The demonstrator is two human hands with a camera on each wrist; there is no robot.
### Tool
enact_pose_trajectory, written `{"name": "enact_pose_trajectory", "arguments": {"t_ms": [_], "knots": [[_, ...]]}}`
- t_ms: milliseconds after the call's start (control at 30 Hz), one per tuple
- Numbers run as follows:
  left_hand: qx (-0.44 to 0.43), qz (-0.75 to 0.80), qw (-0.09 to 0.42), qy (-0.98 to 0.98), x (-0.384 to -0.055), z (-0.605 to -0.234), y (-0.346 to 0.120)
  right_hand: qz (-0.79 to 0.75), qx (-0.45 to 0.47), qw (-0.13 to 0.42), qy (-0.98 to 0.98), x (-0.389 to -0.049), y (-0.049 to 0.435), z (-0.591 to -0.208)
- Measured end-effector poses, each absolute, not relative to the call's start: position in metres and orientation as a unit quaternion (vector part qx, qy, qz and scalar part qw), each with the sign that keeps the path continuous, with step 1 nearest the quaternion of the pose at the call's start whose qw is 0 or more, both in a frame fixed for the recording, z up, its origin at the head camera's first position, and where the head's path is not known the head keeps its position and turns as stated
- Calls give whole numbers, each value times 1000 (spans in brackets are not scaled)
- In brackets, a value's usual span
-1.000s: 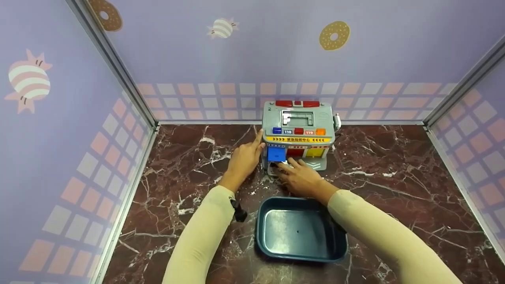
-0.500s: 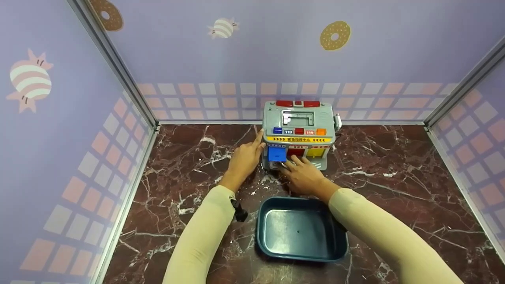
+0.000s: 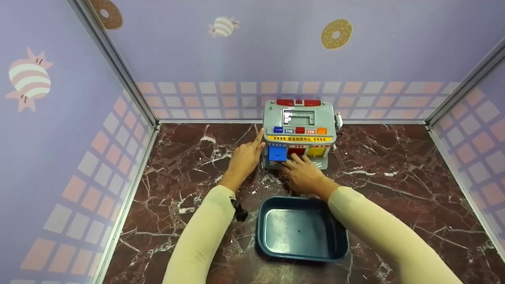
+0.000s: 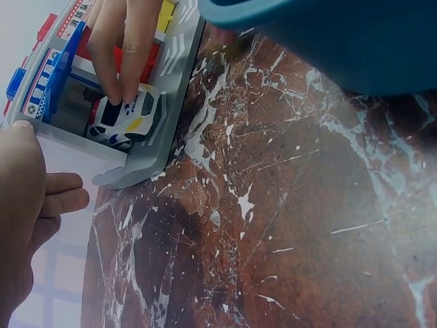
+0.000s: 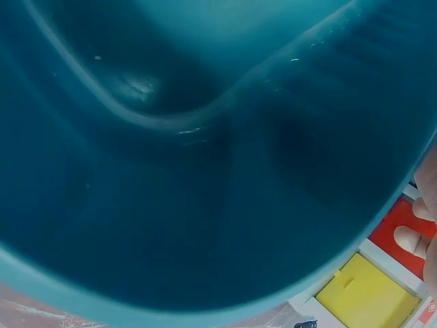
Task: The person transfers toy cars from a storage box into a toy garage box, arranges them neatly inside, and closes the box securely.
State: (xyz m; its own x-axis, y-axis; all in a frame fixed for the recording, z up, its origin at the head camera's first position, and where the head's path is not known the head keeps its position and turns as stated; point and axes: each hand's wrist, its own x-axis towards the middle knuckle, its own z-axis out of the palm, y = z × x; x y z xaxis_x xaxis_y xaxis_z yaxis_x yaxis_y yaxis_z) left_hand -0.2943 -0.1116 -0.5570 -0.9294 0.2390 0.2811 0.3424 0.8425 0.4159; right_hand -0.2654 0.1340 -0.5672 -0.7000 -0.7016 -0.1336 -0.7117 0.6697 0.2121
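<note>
A grey toy emergency station stands by the back wall, its blue door raised. In the left wrist view a small white toy car with blue and yellow markings sits partly inside the bay under that door, its other end out on the grey ramp. Thumb and finger of my right hand hold the car from above; other fingertips lie against the red door. My left hand rests on the station's left side, index finger extended along it.
A dark teal plastic basin stands in front of the station, under my right forearm. A yellow door is down at the station's right. Purple walls enclose the marbled tabletop on the back and both sides.
My right hand has shifted slightly right and toward the station, and less of the car shows below the blue door. My left hand has stayed at the station's side.
</note>
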Motion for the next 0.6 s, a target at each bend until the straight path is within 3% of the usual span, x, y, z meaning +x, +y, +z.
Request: {"name": "enact_pose_trajectory", "arguments": {"t_ms": [600], "knots": [[-155,-236,115,-952,-295,-558,-111,117,-392,1,912,-270,137,-569]]}}
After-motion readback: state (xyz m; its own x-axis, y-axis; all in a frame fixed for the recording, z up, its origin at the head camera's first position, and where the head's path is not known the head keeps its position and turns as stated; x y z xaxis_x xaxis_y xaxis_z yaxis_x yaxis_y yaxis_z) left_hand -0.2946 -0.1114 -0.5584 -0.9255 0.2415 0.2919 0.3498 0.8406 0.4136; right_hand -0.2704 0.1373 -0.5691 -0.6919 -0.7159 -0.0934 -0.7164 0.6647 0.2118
